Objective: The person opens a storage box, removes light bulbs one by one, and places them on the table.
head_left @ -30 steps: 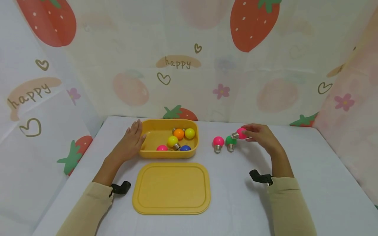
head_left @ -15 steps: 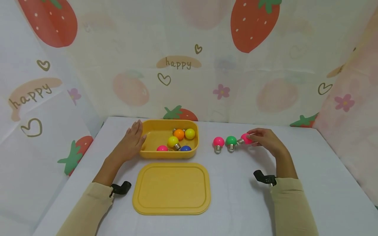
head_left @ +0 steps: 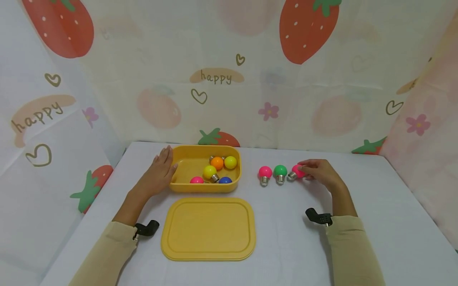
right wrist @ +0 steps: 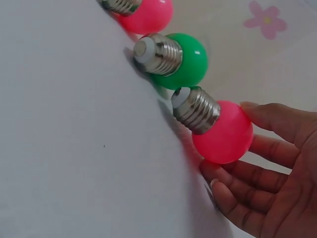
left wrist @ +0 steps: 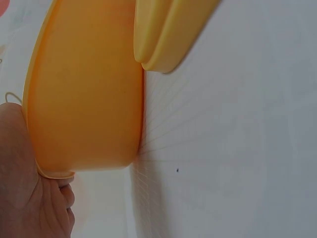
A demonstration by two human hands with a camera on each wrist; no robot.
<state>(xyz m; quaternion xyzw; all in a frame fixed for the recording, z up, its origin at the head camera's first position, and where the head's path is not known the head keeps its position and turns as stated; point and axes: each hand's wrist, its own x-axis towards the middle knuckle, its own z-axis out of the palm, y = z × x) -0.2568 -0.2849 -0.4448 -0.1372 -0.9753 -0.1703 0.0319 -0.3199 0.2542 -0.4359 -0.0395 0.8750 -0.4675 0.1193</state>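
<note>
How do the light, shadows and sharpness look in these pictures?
Head view: soft, even light, with a faint shadow below the right hand; right wrist view: a small glint on the green bulb, a pinkish tint on the white cloth beside the held pink bulb; left wrist view: the yellow box looks orange and soft in detail.

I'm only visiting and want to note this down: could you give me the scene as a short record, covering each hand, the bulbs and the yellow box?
Left hand: touches the left end of the yellow box
Right hand: fingers hold a pink bulb
Beside it: green bulb, then second pink bulb
Visible in box: orange bulb, two yellow bulbs, third pink bulb, blue bulb
Yellow lid: flat on the white table, nearer the person than the box
</note>
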